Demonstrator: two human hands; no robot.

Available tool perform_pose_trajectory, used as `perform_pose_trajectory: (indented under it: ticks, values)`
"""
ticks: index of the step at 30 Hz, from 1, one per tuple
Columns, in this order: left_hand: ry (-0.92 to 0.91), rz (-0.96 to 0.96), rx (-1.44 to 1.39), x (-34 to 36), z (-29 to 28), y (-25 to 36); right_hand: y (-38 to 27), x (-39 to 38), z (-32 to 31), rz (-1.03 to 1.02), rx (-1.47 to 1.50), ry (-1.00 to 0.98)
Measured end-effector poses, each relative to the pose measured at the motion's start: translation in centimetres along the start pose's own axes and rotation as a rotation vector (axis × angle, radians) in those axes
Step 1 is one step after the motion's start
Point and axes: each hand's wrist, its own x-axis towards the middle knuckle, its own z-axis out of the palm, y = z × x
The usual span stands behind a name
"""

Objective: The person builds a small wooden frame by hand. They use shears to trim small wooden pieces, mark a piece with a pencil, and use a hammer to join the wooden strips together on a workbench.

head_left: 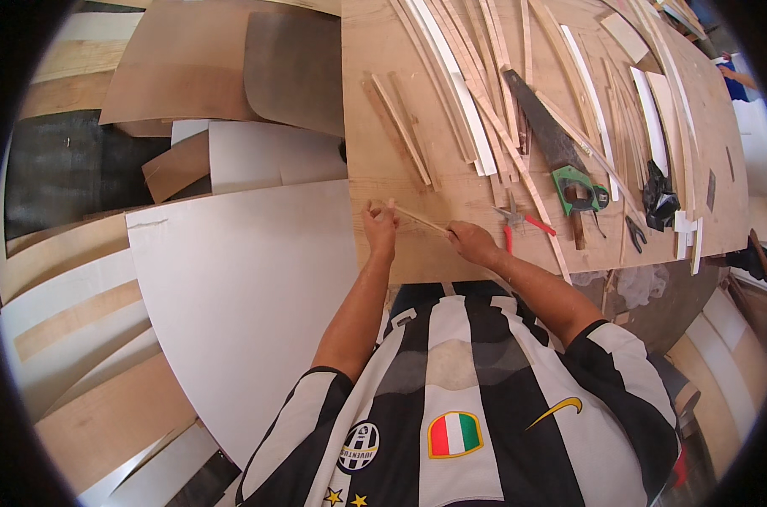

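Observation:
A short, thin wooden strip (421, 221) runs between my two hands over the near left corner of the wooden worktable (451, 182). My left hand (381, 226) is closed on its left end, with the fingers bunched together. At the strip's other end, my right hand (473, 243) pinches it between thumb and fingers. Close to the right hand lie red-handled pliers (512, 220), their jaws pointing away from me. Farther right rests a handsaw (546, 127) with a green handle, its dark blade slanting to the far left.
Many long wooden strips (464, 76) spread across the table. A green tape measure (601, 196), black pliers (635, 235) and a crumpled black plastic bag (659, 198) lie to the right. On the left, a large white panel (248, 270) meets the table's edge. Another person's arm (732, 75) shows far right.

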Motion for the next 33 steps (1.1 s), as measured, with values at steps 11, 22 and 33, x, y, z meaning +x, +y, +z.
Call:
perform_pose_trajectory:
  ticks: [11,22,33]
  values:
    - [-0.098,-0.088,-0.11,-4.7,-0.8,-2.6,-1.9,-2.8,-0.8,-0.122,0.117,-0.006]
    - [-0.021,0.208,0.026,-4.1,-4.0,1.2,-2.1,-0.1,-0.6,0.044,-0.11,-0.059]
    - [-0.124,-0.12,0.045,-0.1,-2.6,-1.4,-3.7,9.7,-1.3,0.24,-0.403,0.162]
